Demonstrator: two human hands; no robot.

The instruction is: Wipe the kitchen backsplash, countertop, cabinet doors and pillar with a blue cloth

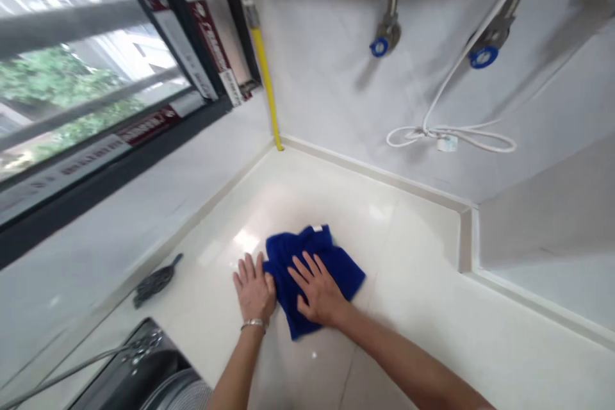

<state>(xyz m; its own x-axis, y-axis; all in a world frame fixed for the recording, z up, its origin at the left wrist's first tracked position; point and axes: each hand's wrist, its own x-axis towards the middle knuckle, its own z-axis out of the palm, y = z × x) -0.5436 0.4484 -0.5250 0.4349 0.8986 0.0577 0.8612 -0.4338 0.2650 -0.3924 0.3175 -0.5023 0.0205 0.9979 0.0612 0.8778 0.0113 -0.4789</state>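
Observation:
A blue cloth with a small white tag lies spread and a little rumpled on the glossy white countertop. My right hand rests flat on the cloth with its fingers apart. Just left of it, my left hand is laid on the counter, fingers stretched out, its thumb side touching the cloth's left edge. A bracelet circles my left wrist. Neither hand grips anything.
A dark, brush-like tool lies at the left wall. Below it is a black sink with a faucet hose. A yellow pipe stands in the corner. Blue-handled valves and a tied white cable are on the wall.

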